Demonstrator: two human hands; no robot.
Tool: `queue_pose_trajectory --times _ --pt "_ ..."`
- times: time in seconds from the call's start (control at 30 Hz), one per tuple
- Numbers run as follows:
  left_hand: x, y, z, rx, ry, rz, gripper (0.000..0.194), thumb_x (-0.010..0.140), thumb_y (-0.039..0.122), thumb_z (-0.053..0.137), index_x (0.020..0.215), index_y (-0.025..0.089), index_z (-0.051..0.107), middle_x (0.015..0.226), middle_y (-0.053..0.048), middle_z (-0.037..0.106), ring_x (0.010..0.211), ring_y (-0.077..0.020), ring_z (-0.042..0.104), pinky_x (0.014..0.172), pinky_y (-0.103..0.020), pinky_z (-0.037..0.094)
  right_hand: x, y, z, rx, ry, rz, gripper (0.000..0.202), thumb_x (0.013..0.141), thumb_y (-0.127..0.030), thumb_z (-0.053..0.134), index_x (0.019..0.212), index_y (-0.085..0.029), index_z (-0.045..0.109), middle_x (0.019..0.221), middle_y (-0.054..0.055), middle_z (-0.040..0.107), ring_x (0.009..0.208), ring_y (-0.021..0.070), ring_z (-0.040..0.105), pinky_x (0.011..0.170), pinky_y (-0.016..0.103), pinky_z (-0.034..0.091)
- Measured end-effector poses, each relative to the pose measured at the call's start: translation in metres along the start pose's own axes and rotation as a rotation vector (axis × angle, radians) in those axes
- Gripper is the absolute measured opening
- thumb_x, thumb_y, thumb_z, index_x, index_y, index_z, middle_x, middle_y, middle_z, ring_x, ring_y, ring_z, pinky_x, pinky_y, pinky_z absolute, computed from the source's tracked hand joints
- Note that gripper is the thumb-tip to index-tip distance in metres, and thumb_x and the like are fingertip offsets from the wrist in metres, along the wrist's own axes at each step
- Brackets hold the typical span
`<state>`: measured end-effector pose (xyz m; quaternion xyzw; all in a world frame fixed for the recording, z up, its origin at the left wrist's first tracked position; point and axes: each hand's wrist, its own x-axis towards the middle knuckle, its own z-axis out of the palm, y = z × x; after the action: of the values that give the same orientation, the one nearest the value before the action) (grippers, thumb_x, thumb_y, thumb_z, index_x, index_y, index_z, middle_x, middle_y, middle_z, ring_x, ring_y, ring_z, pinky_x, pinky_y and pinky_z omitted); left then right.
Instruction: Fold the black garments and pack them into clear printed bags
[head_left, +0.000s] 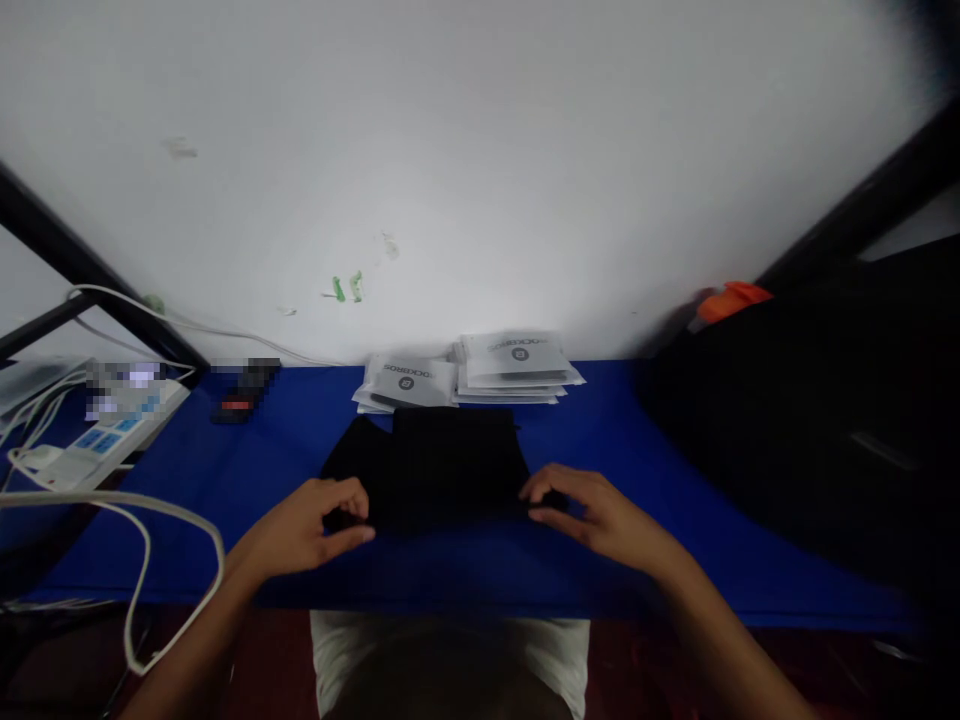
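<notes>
Black fabric [450, 465] lies inside the near edge of the table [262, 470], left hand [300, 530] and right hand [611, 520] at 2 opposite sides, probably for evenness, fingers [349, 541] slightly parted, grip unclear.

The surface [247, 470] has a strong blue colour, and the cloth [450, 470] lying on it is plain black. The packets [517, 362] are whitish, with dark grey letters and a round dark mark. The wall [525, 180] is pale grey, and it carries small green marks [347, 289]. The power strip [112, 440] is white with blue patches, the cable [180, 512] is also white. At right, the big heap [810, 420] is black, and beside it one thing [733, 301] is bright orange
</notes>
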<state>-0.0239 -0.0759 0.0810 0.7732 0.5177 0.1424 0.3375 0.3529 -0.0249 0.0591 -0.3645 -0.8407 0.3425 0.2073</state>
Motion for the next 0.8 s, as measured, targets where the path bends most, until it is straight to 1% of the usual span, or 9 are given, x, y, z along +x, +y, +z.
queue_pose_trajectory --times 0.07,0.13,0.2,0.3,0.4,0.5,0.57,0.73,0.8 --pt "-0.01 0.004 0.002 -0.115 -0.141 -0.045 0.017 0.084 0.039 0.064 0.092 0.025 0.062 0.077 0.001 0.068 0.066 -0.0148 0.063 0.058 -0.023 0.046 -0.01 -0.01 -0.003 0.061 -0.117 0.064 0.016 0.089 -0.04 0.062 0.089 -0.023 0.065 0.086 0.003 0.071 0.08 0.0196 0.067 0.075 0.033 0.053" --pt "-0.011 0.004 0.008 -0.154 -0.15 -0.076 0.019 0.085 0.04 0.063 0.095 0.024 0.063 0.078 0.001 0.069 0.063 -0.0138 0.063 0.055 -0.021 0.045 -0.012 -0.013 0.001 0.097 -0.174 0.116 0.018 0.089 -0.041 0.062 0.092 -0.023 0.065 0.08 0.002 0.07 0.076 0.0188 0.067 0.07 0.031 0.053" --pt "-0.004 0.0 0.018 -0.112 -0.045 -0.047 0.018 0.087 0.039 0.061 0.096 0.024 0.064 0.083 0.0 0.069 0.068 -0.0144 0.065 0.059 -0.023 0.048 -0.007 -0.012 0.011 0.066 -0.164 0.135 0.018 0.09 -0.04 0.06 0.096 -0.023 0.064 0.081 0.002 0.07 0.074 0.0189 0.067 0.068 0.03 0.053" --pt "0.012 -0.008 0.037 0.019 0.129 0.076 0.023 0.089 0.039 0.059 0.106 0.025 0.065 0.107 -0.005 0.068 0.095 -0.0202 0.066 0.083 -0.032 0.053 0.009 -0.007 0.03 -0.101 -0.091 0.086 0.015 0.092 -0.034 0.058 0.1 -0.022 0.062 0.093 0.005 0.069 0.086 0.0216 0.067 0.076 0.034 0.052" --pt "0.024 -0.019 0.055 0.208 0.225 0.14 0.048 0.087 0.044 0.062 0.132 0.026 0.055 0.14 -0.011 0.054 0.13 -0.0292 0.049 0.108 -0.047 0.04 0.029 -0.004 0.042 -0.233 -0.078 0.033 0.013 0.091 -0.029 0.059 0.101 -0.021 0.062 0.1 0.007 0.068 0.095 0.0234 0.064 0.081 0.035 0.051" --pt "0.027 -0.03 0.07 0.369 0.206 0.134 0.075 0.086 0.054 0.061 0.149 0.027 0.033 0.156 -0.013 0.033 0.143 -0.0339 0.031 0.113 -0.056 0.029 0.052 -0.006 0.042 -0.292 -0.116 0.032 0.009 0.092 -0.026 0.058 0.098 -0.021 0.062 0.092 0.005 0.068 0.085 0.0214 0.065 0.073 0.032 0.051" --pt "0.024 -0.035 0.078 0.427 0.186 0.124 0.079 0.087 0.058 0.057 0.153 0.027 0.025 0.159 -0.013 0.026 0.145 -0.0343 0.026 0.114 -0.057 0.027 0.073 -0.01 0.039 -0.344 -0.082 0.011 0.009 0.094 -0.025 0.055 0.099 -0.021 0.061 0.091 0.005 0.068 0.084 0.0204 0.065 0.073 0.031 0.051" --pt "0.011 -0.04 0.083 0.489 0.184 0.123 0.077 0.091 0.061 0.049 0.154 0.026 0.021 0.16 -0.012 0.022 0.146 -0.0339 0.023 0.114 -0.056 0.025 0.142 -0.018 0.04 -0.526 0.05 -0.003 0.023 0.097 -0.026 0.049 0.117 -0.016 0.056 0.116 0.013 0.062 0.111 0.0252 0.057 0.092 0.037 0.048" --pt "0.007 -0.041 0.083 0.506 0.179 0.119 0.077 0.091 0.061 0.047 0.154 0.026 0.021 0.16 -0.011 0.023 0.146 -0.0339 0.023 0.114 -0.056 0.026 0.166 -0.016 0.047 -0.56 0.052 0.021 0.037 0.093 -0.025 0.055 0.128 -0.013 0.049 0.129 0.017 0.055 0.122 0.0292 0.049 0.099 0.042 0.044"
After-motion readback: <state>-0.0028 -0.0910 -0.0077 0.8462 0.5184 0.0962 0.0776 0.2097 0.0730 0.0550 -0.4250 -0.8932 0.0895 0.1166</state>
